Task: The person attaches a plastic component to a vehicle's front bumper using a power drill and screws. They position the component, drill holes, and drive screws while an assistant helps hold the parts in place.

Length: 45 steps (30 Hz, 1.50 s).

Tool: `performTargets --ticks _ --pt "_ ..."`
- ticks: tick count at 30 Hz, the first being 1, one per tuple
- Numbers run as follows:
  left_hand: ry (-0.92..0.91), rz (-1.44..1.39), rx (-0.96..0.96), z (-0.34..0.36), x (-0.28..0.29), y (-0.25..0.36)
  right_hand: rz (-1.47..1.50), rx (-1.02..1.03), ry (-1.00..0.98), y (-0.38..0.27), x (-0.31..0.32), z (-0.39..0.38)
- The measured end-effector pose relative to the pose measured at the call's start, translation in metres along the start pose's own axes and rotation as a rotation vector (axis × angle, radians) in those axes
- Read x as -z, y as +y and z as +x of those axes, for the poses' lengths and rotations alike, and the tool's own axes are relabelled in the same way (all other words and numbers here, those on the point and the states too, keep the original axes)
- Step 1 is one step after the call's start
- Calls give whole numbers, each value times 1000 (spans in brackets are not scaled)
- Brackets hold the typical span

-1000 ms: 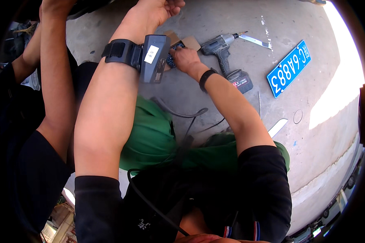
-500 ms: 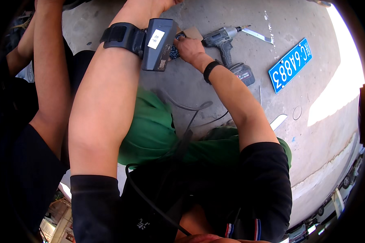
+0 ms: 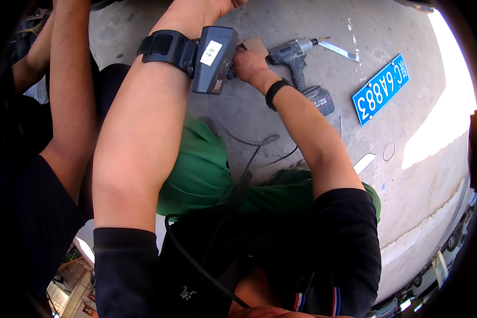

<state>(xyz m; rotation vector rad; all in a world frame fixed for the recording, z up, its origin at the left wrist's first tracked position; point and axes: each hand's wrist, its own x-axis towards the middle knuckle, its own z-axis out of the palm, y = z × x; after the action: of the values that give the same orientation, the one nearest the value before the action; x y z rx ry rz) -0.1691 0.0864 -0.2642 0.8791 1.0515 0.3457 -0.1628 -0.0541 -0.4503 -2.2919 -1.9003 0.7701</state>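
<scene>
My right hand (image 3: 250,65) reaches down to a small heap of dark, glinting bits (image 3: 230,73) on the ground, beside a piece of brown cardboard (image 3: 255,46). Its fingers are curled in; their tips are hidden behind the dark box-shaped device (image 3: 214,61) strapped to my left wrist, so what they hold does not show. At the top edge my left hand (image 3: 232,4) is mostly cut off, and I cannot see what it touches. A grey cordless impact driver (image 3: 291,53) with its battery lies just right of my right hand.
A metal strip (image 3: 338,50) lies beyond the driver's tip. Farther right is a blue licence plate (image 3: 380,90) on the concrete floor (image 3: 408,185). A dark cable (image 3: 249,140) loops near my green-trousered knee (image 3: 199,164). Another person's arm (image 3: 69,79) is close on my left.
My left forearm has shifted slightly right, so its device covers more of the heap and my right fingers. My right hand stays at the heap, its fingers drawn in slightly.
</scene>
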Motion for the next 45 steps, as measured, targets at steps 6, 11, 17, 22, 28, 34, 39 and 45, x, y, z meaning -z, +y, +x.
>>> performTargets --ticks 6,11,17,22,28,34,39,45 --pt "10 17 11 -2 0 3 132 -11 -5 11 -11 12" --pt "9 14 3 0 -4 2 577 134 131 52 -23 20" --pt "-12 210 3 9 8 -4 1156 -90 -185 52 23 3" --pt "52 1626 -420 19 41 -43 1431 -34 -238 63 47 -4" --pt "-91 1440 103 8 41 -52 1611 151 -209 68 66 -5" --pt "-190 1351 183 16 52 -47 1591 180 -241 67 72 -4" --pt "-161 1322 240 0 44 -44 1383 -15 -119 62 59 -5" --pt "-166 1324 199 -14 36 -42 521 43 179 73 36 -4"
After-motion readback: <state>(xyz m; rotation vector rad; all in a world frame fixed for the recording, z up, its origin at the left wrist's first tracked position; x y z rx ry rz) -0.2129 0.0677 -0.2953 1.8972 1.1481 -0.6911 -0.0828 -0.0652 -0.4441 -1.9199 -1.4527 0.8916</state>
